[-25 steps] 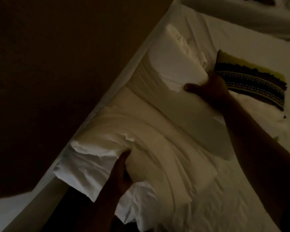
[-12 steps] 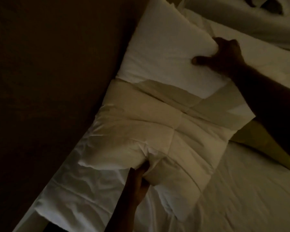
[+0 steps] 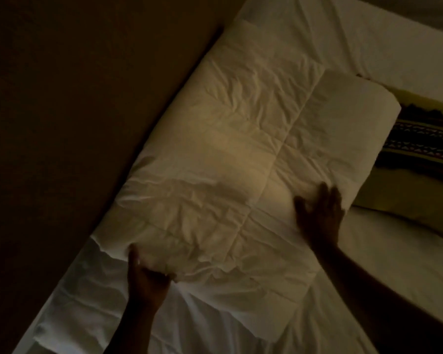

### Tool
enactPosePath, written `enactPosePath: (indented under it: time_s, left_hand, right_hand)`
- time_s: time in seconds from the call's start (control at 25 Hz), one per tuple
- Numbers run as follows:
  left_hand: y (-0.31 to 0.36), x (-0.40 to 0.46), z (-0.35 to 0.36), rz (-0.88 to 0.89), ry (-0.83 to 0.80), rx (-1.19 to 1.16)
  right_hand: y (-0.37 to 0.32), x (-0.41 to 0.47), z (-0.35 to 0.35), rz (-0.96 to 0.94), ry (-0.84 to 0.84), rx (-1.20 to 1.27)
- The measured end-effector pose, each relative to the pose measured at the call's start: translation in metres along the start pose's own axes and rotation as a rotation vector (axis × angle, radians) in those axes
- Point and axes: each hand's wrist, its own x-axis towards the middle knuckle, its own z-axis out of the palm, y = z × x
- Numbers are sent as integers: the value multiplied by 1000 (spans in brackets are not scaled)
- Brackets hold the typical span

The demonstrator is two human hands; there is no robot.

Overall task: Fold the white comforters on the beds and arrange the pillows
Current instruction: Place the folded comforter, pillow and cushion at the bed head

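White quilted comforter (image 3: 241,154), folded into a thick wrinkled pad, lies along the left edge of the bed (image 3: 368,290), against the dark brown wall (image 3: 74,98). I see my left hand (image 3: 145,279) at the pad's near corner, thumb up along the edge and fingers (image 3: 164,274) curled onto the fabric; the light is too dim to say whether they pinch it. My right hand (image 3: 320,218) rests flat on the comforter's right near part, fingers spread and holding nothing. Just beyond the right side of the pad, a yellow cushion with dark patterned bands (image 3: 420,149) lies on the white sheet, partly tucked under the comforter's edge.
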Motion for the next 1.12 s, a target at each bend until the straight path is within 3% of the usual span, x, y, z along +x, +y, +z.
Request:
enactPosePath:
  time_s: [0.08, 0.16, 0.24, 0.4, 0.6, 0.72, 0.88, 0.96, 1.04, 1.12]
  left_hand:
    - [10, 18, -2, 28, -20, 37]
    - [14, 25, 5, 23, -20, 18]
    - [16, 31, 7, 1, 1, -9]
    - [30, 32, 0, 34, 8, -32]
    - [70, 8, 5, 149, -135, 122]
    - [85, 21, -19, 306, -77, 300]
    - [67, 19, -61, 259, 206, 631]
    - [46, 9, -66, 240, 456, 792]
    - [22, -17, -45, 583, 618, 1075]
    - [2, -39, -14, 915, 546, 1332]
  right_hand:
    - [29, -39, 5, 274, 36, 291]
    - [49, -74, 15, 572, -48, 574]
    - [65, -110, 28, 705, -155, 722]
    - [76, -153, 37, 698, -319, 760]
    - [77, -159, 17, 606, -191, 798]
    - [79, -161, 20, 621, -197, 743]
    - [81, -159, 40, 703, -246, 618]
    - [82, -164, 47, 632, -173, 586]
    - [81, -174, 47, 468, -122, 549]
    - [75, -184, 42, 371, -126, 475]
